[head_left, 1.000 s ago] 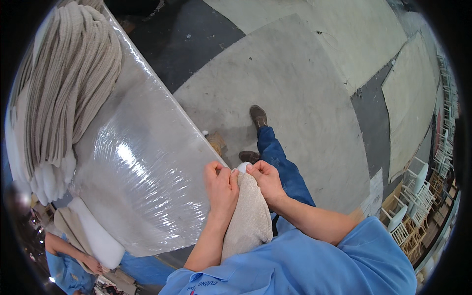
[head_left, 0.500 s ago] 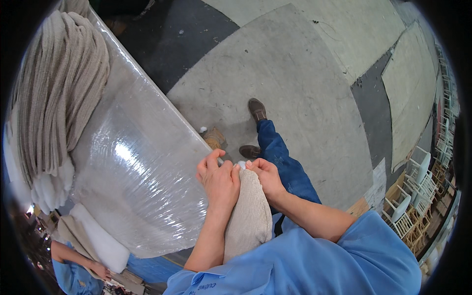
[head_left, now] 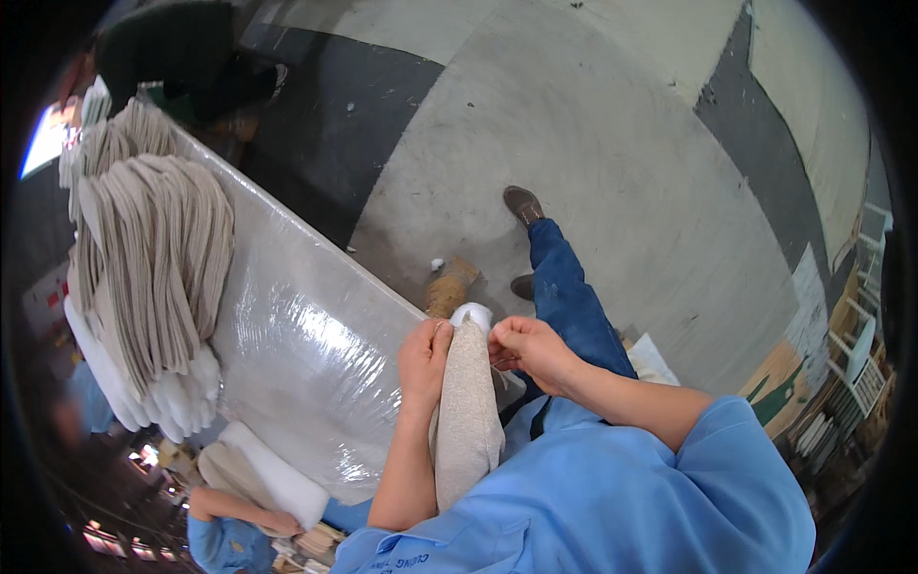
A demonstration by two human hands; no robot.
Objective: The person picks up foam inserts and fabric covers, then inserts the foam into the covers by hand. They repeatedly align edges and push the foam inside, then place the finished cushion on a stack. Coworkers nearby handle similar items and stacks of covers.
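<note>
A long beige fabric cushion cover [head_left: 469, 411] lies against my front, its narrow end pointing away from me. White padding [head_left: 471, 314] bulges from that far end. My left hand [head_left: 424, 365] is closed on the left edge of the cover near the tip, thumb on top. Just off the right edge, my right hand [head_left: 532, 352] has its fingers curled and pinched together close to the fabric. Whether a bit of the cover is between those fingertips is too small to tell.
To my left stands a table [head_left: 277, 277] wrapped in shiny clear film, with stacked beige fabric pieces [head_left: 158, 258] and white padding [head_left: 177, 397] on it. Another person's arm [head_left: 244, 512] rests near cushions at lower left. White chair frames [head_left: 861, 368] stand at far right.
My right hand has moved right, away from the tip of the cover. More white padding now shows at that end. The view has shifted, showing more of the stack on the left.
</note>
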